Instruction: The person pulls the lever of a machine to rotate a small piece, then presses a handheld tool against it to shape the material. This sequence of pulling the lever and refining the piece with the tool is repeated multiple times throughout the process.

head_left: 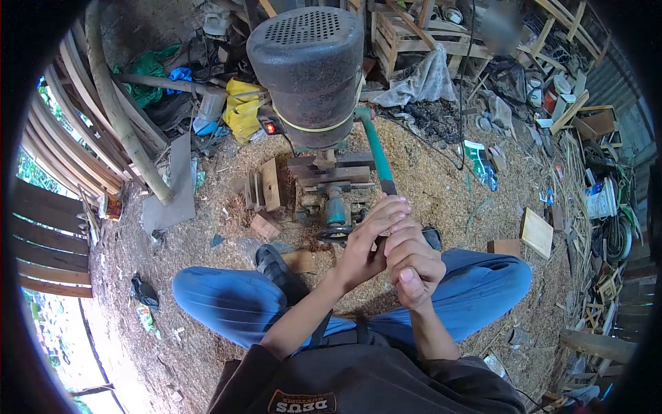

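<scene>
A dark, rusty motor housing (303, 83) with a vented top stands in front of me, a red light glowing on a switch (270, 127) at its left. From its right side a green lever (374, 148) with a dark end slants down toward me. My left hand (376, 238) is wrapped round the lever's lower end. Beside and touching it, my right hand (414, 263) is closed too, its thumb on top; what lies inside its fingers is hidden. Below the motor, a wooden piece (348, 175) lies by a vise with a green part (336, 210) and a black handwheel (334, 234).
Wood blocks (274, 185) sit left of the vise, with another block (536, 233) at right. Sawdust covers the ground. A grey board (172, 186) and a long pole (117, 103) lean at left. A wooden crate (427, 41) stands behind, clutter at right.
</scene>
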